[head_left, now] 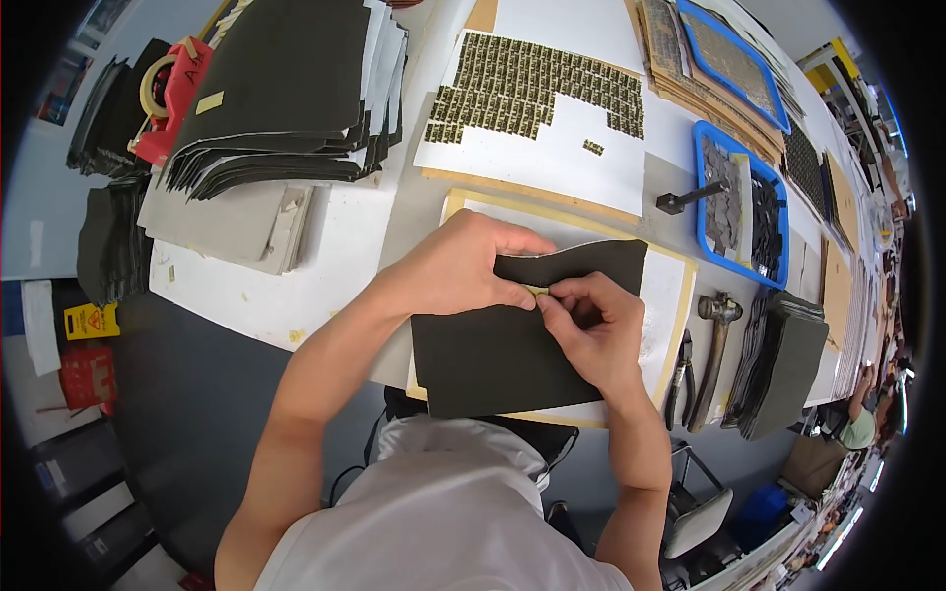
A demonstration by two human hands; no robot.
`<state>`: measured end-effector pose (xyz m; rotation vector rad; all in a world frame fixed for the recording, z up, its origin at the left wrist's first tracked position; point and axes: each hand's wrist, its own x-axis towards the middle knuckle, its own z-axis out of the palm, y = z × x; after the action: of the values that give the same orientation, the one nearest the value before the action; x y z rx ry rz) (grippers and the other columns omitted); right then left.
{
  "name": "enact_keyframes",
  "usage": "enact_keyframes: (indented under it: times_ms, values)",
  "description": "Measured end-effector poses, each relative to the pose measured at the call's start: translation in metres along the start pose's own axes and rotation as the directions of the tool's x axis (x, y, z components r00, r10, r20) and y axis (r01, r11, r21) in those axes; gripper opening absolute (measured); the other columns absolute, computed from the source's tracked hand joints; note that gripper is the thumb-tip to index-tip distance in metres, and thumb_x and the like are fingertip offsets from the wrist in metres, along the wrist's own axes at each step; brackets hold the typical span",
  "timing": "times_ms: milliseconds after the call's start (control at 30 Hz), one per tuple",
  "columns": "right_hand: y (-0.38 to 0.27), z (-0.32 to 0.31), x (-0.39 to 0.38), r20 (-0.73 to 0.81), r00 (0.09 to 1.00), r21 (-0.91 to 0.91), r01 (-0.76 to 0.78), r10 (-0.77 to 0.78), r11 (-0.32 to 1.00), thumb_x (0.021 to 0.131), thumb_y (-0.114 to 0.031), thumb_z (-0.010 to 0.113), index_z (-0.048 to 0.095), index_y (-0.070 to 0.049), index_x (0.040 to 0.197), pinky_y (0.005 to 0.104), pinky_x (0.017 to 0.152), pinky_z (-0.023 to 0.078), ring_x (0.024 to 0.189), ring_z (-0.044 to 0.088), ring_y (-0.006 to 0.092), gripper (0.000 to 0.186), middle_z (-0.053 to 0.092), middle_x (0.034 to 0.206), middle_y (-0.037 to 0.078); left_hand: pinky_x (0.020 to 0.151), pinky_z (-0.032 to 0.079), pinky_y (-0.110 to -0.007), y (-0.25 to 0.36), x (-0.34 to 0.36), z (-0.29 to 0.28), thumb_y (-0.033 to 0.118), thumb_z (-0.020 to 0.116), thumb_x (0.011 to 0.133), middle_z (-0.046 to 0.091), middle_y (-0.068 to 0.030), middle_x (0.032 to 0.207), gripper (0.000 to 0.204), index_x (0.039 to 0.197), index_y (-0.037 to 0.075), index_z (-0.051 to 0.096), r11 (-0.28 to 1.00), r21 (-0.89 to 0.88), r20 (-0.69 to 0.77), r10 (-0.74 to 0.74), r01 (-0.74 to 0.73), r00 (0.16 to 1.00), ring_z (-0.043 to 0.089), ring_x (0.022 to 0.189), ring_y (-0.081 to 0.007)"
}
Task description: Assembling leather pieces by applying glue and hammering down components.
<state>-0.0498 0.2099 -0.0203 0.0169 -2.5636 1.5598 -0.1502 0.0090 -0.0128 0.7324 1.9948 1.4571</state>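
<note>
A black sheet lies in front of me, its far edge lifted and bowed. My left hand grips that far edge, fingers behind it and thumb in front. My right hand is closed in a pinch over the sheet, at a small piece of yellow tape. Both thumbs meet at this tape, which partly hides behind them. Under the sheet is a white board bordered with yellow tape.
Beyond the board, a white sheet carries rows of small dark pieces. At right are a blue tray, pliers, a hammer and stacked black sheets. A black stack and red tape dispenser stand left.
</note>
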Motion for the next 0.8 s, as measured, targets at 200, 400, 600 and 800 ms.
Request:
enact_keyframes:
  times_ms: [200,400,600,800]
  values:
    - [0.0041,0.0005,-0.0009,0.037,0.996,0.090,-0.083,0.079,0.992,0.083,-0.004,0.082,0.074,-0.002,0.090,0.0219,0.050,0.043,0.055,0.054,0.0051,0.011,0.063,0.069,0.001,0.096,0.054,-0.033,0.0014,-0.0008,-0.0001,0.011,0.089,0.073,0.074,-0.0167,0.119,0.057,0.126,-0.001,0.070,1.000,0.016,0.015,-0.018,0.018,1.000,0.070,0.110,-0.0233]
    - [0.0059,0.0022,-0.0008,0.031,0.994,0.124,-0.105,0.102,0.987,0.085,-0.004,0.081,0.073,-0.001,0.088,0.0210,0.051,0.043,0.056,0.053,0.0033,0.010,0.063,0.068,0.001,0.096,0.053,-0.032,0.0003,-0.0017,-0.0003,0.011,0.089,0.074,0.075,-0.0154,0.118,0.057,0.126,-0.001,0.070,1.000,0.027,0.022,-0.011,0.011,1.000,0.069,0.110,-0.0186]
    - [0.0064,0.0010,-0.0016,0.034,0.995,0.123,-0.102,0.098,0.987,0.085,-0.004,0.081,0.073,-0.001,0.088,0.0206,0.051,0.043,0.056,0.053,0.0033,0.010,0.062,0.067,0.000,0.098,0.053,-0.033,0.0002,-0.0012,0.0012,0.010,0.088,0.075,0.074,-0.0157,0.119,0.056,0.127,-0.001,0.069,0.999,-0.020,0.033,-0.036,0.036,0.999,0.069,0.111,-0.0201]
    - [0.0013,-0.0011,-0.0017,0.062,0.995,0.091,-0.087,0.081,0.992,0.087,0.000,0.078,0.070,0.000,0.088,0.0183,0.053,0.038,0.061,0.050,0.0005,0.008,0.061,0.069,-0.004,0.092,0.058,-0.037,-0.0009,-0.0018,0.0021,0.010,0.085,0.076,0.074,-0.0185,0.118,0.054,0.127,0.001,0.069,0.999,-0.036,0.026,-0.033,0.034,0.999,0.071,0.112,-0.0294]
